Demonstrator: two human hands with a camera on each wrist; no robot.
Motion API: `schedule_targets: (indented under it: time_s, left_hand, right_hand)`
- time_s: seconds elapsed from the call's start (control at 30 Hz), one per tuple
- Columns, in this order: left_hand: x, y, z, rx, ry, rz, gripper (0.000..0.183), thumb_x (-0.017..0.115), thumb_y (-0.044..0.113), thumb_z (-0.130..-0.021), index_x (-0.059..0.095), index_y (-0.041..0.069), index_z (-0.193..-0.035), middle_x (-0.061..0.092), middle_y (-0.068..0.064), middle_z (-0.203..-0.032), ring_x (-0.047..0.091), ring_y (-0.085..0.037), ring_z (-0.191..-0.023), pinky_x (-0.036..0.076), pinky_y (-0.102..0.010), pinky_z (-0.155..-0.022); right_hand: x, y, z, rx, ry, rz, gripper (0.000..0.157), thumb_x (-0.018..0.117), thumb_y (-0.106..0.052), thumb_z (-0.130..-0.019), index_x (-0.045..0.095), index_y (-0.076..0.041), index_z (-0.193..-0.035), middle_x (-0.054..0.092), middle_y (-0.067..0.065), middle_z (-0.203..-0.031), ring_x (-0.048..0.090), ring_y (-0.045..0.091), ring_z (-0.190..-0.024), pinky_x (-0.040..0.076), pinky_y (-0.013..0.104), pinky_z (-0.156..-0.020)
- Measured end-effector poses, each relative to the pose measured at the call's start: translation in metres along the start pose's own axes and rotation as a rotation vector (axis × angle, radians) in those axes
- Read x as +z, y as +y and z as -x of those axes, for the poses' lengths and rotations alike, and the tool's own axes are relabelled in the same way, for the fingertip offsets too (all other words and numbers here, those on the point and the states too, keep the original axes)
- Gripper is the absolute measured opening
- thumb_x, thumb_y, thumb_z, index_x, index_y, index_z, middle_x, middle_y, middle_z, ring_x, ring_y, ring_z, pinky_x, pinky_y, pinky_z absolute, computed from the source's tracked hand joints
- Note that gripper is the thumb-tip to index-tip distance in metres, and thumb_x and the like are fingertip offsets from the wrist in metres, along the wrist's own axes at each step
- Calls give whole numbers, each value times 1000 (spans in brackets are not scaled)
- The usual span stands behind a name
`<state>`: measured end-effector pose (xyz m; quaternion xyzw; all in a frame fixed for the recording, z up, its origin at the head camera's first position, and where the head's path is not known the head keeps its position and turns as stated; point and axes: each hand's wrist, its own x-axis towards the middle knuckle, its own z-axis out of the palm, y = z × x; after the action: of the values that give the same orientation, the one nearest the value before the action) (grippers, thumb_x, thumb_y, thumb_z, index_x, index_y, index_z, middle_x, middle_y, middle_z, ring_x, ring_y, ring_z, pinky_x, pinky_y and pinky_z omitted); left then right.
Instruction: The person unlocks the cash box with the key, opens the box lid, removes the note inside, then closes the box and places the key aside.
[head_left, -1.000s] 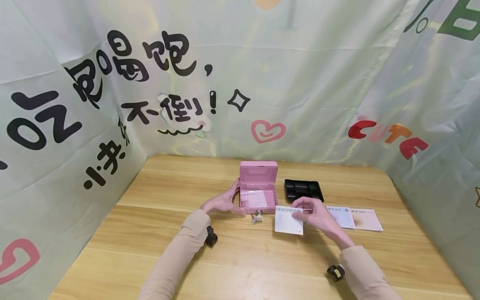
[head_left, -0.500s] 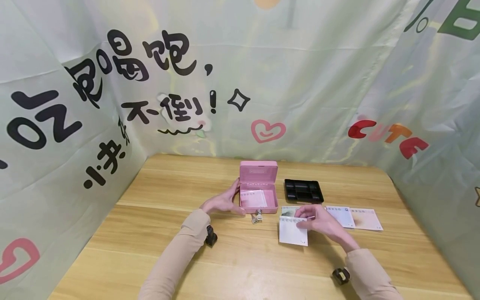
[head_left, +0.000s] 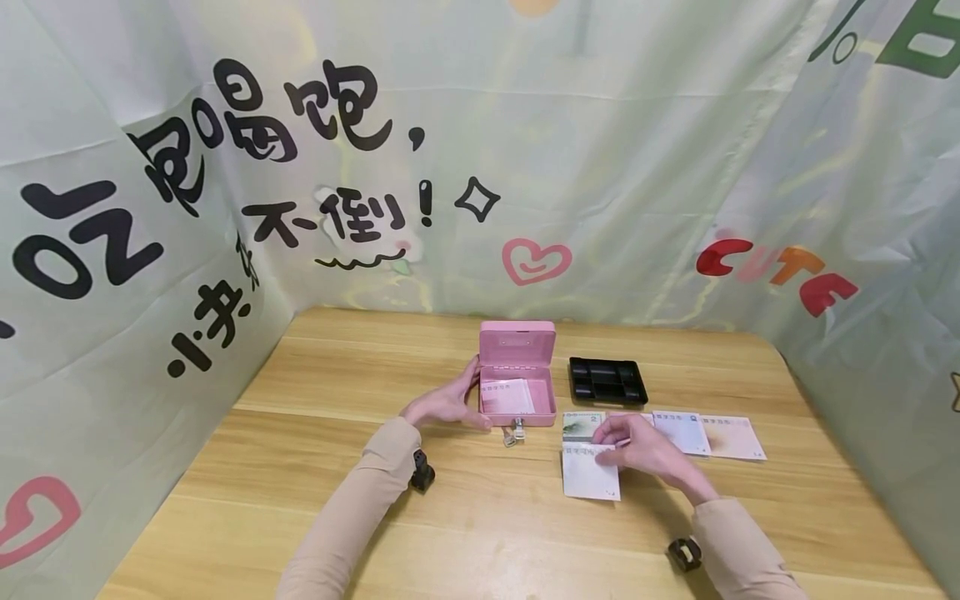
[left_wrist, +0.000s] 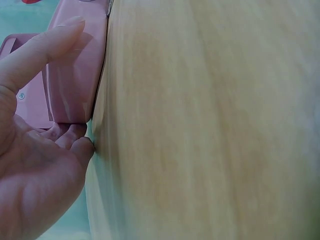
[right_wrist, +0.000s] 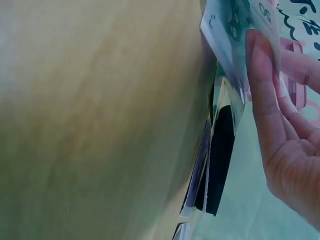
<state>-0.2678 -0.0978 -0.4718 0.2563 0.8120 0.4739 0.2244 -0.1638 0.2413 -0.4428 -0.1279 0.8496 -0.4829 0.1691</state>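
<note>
A pink cash box point(head_left: 546, 419) stands with its lid up and pale pink banknotes point(head_left: 506, 397) inside. My left hand point(head_left: 444, 403) holds its left side; in the left wrist view the thumb lies on the front wall and curled fingers meet the side. Between thumb and fingers, my right hand point(head_left: 639, 448) pinches a pale banknote point(head_left: 588, 477), seen edge-on from below in the right wrist view. Just behind it lies a green banknote point(head_left: 579, 425), partly covered by the fingers. Further right are a bluish banknote point(head_left: 678, 433) and a peach one point(head_left: 733, 438).
A black compartment tray point(head_left: 607, 383) sits to the right of the box, behind the notes. Small keys point(head_left: 511, 437) hang at the box's front lock. Printed cloth point(head_left: 637, 183) walls in the wooden table point(head_left: 480, 533) at the back and sides.
The right hand has moved the pale banknote toward the person and slightly right, uncovering the green banknote behind it. The left hand has stayed at the cash box.
</note>
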Motion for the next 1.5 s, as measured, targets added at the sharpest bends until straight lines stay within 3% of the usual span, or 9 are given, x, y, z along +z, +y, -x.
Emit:
schedule_targets:
  time_s: [0.23, 0.47, 1.33, 1.5]
  left_hand:
    - [-1, 1, 1, 5, -2, -11, 130, 85, 9, -76, -14, 7, -160, 8, -20, -170, 10, -34, -158, 9, -53, -130]
    - [-1, 1, 0, -14, -2, -31, 131, 85, 11, -76, -15, 7, -160, 7, -20, -170, 10, -35, -158, 10, -54, -130]
    - [0, -2, 0, -37, 4, -19, 133, 86, 12, -75, -16, 10, -160, 4, -17, -171, 8, -32, -159, 10, -51, -130]
    - [0, -1, 0, -24, 5, -7, 133, 86, 10, -75, -16, 8, -160, 4, -19, -170, 8, -34, -158, 10, -53, -130]
  right_hand:
    - [4, -2, -2, 8, 52, 171, 19, 79, -2, -76, 68, 2, -92, 67, 6, -83, 58, 11, -76, 51, 18, -65]
    - [7, -2, -1, -49, 82, 280, 17, 82, -3, -75, 70, 0, -87, 68, 3, -78, 58, 9, -71, 50, 17, -63]
    - [11, -1, -4, -106, 133, 412, 17, 84, -4, -73, 69, -6, -81, 65, -1, -74, 55, 6, -68, 49, 18, -62]
    - [13, -2, -4, -82, 148, 428, 18, 85, -5, -73, 69, -8, -81, 66, -3, -74, 55, 7, -68, 48, 19, -62]
